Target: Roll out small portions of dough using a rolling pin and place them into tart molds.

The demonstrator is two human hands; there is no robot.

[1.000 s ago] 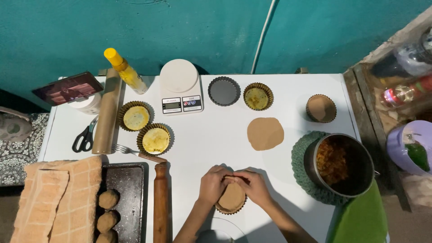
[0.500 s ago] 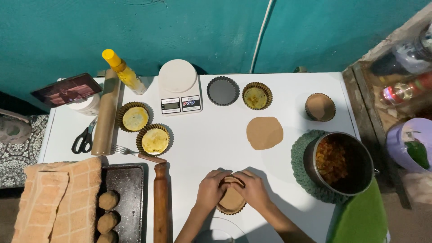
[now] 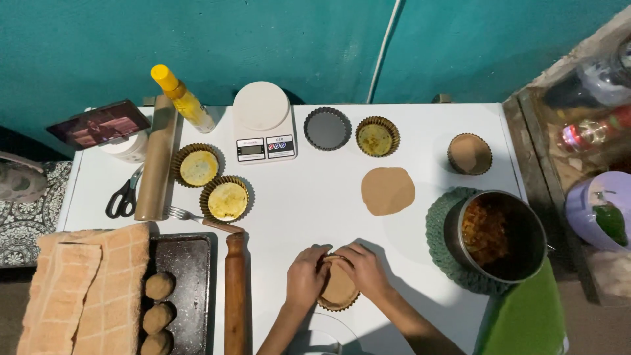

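My left hand (image 3: pixel 305 275) and my right hand (image 3: pixel 363 268) press on a brown dough round in a small fluted tart tin (image 3: pixel 339 289) near the front edge of the white table (image 3: pixel 302 197). Fingers of both hands lie on the dough's far rim. A flat rolled dough disc (image 3: pixel 388 190) lies on the table beyond my right hand. A wooden rolling pin (image 3: pixel 234 289) lies lengthwise left of my left hand.
A pot of orange filling (image 3: pixel 503 233) sits on a green knitted mat at right. Behind are a kitchen scale (image 3: pixel 263 125), an empty dark tin (image 3: pixel 327 128), filled tins (image 3: pixel 227 198), a dough-lined tin (image 3: pixel 469 153). A tray with dough balls (image 3: pixel 159 309), a fork, scissors (image 3: pixel 124 194) stand left.
Both hands have shifted slightly around the tin's rim, still pressing the dough. Nothing else on the table has moved.
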